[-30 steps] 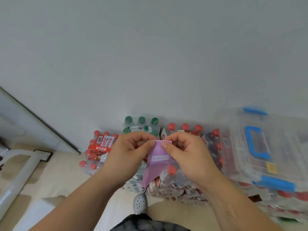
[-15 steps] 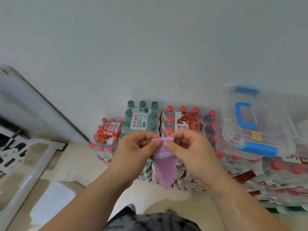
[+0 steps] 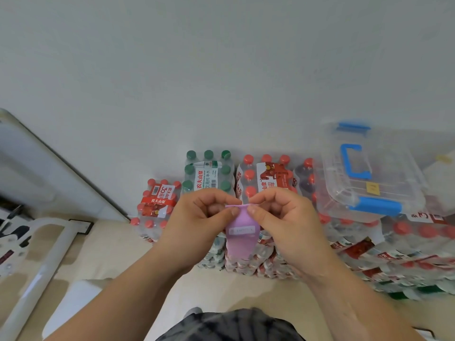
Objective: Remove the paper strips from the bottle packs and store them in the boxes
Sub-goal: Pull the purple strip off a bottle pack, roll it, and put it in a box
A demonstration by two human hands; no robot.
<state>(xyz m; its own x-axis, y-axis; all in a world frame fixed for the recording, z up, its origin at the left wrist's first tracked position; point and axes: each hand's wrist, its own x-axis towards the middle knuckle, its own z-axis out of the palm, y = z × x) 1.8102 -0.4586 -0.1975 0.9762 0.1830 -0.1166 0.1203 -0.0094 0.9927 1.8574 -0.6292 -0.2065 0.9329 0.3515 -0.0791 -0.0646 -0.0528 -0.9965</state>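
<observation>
A purple paper strip with a small white label hangs in front of me. My left hand and my right hand each pinch a top corner of it between thumb and forefinger. Behind my hands, shrink-wrapped bottle packs stand against the wall: a green-capped pack, a red-capped pack and a lower red-capped pack. A clear plastic box with blue handle and latches sits shut on top of the packs at the right.
More red-capped bottle packs are stacked at the right under and beside the box. A white metal frame lies on the beige floor at the left. The grey wall rises right behind the packs.
The view has tilted down, so the packs and the box sit higher in frame. Both hands keep pinching the strip's top edge, and the strip now hangs flatter.
</observation>
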